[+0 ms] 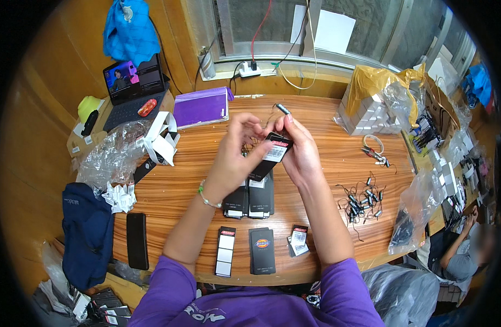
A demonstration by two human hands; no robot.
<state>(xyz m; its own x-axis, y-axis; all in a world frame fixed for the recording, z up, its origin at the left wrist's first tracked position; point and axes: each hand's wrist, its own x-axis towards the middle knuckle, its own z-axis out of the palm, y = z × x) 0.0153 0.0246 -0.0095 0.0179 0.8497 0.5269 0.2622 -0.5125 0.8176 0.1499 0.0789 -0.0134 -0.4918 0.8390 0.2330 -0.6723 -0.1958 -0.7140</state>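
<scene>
My right hand pinches a black hang tag with a red strip at its top and a white barcode sticker. A thin dark cord with a small grey-green cylindrical end rises above that hand's fingertips. My left hand comes in from the other side, its thumb against the tag and its fingers bent and apart. Behind it, more cords partly show. Under both hands lie two stacks of black tags. Nearer me are a sticker strip, a tag pile and a few barcode tags.
Loose corded cylinders and small cutters lie at right, by a clear plastic bag. White boxes stand far right. A phone, crumpled plastic, a purple book and a laptop occupy the left. Another person sits at far right.
</scene>
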